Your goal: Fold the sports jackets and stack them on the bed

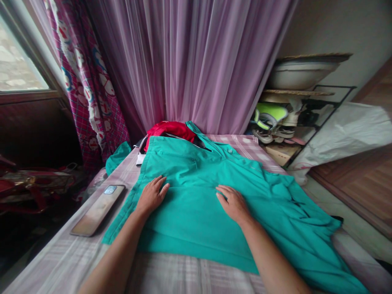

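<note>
A teal jacket [190,216] lies spread over the table, smooth in the middle and wrinkled on the right. A zippered pocket [180,157] shows on its upper part. My left hand [153,194] rests palm down near the jacket's left edge, fingers stretched out and holding nothing. Flat on the fabric right of the middle lies my right hand [232,201], its fingers extended and also without anything in them. Behind the jacket's far edge is a bundle of red cloth [171,128], partly covered by the teal fabric.
A phone [98,210] lies face down on the checked tablecloth [58,253] at the left. Purple curtains [196,61] hang behind the table. On the right stand a rack with shoes [283,132], a basin [301,73] and a white plastic bag [346,130].
</note>
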A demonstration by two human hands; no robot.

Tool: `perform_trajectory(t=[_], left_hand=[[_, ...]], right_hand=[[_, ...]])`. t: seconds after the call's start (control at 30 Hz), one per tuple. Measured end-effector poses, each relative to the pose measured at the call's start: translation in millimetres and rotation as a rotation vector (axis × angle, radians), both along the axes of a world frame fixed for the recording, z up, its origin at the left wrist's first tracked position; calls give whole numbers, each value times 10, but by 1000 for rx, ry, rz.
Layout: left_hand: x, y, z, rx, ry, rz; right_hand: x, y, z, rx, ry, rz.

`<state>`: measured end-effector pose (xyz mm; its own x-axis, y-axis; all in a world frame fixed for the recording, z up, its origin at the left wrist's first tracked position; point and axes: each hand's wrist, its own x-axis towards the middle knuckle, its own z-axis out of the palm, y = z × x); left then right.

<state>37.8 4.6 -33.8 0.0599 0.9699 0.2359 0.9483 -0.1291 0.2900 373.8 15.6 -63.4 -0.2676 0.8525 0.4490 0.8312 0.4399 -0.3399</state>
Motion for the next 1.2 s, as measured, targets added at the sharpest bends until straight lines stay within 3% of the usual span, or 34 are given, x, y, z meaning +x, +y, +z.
perform_trajectory(t=[0.27, 1.0, 1.2], left_hand=[[97, -71, 66, -44, 150, 17], [130, -91, 113, -82, 195, 21], [111, -77, 67, -57, 176, 28]], right_hand=[[2, -3, 11, -16, 4, -1], [8, 3, 26, -30, 23, 9], [9, 2, 24, -23, 29, 10]])
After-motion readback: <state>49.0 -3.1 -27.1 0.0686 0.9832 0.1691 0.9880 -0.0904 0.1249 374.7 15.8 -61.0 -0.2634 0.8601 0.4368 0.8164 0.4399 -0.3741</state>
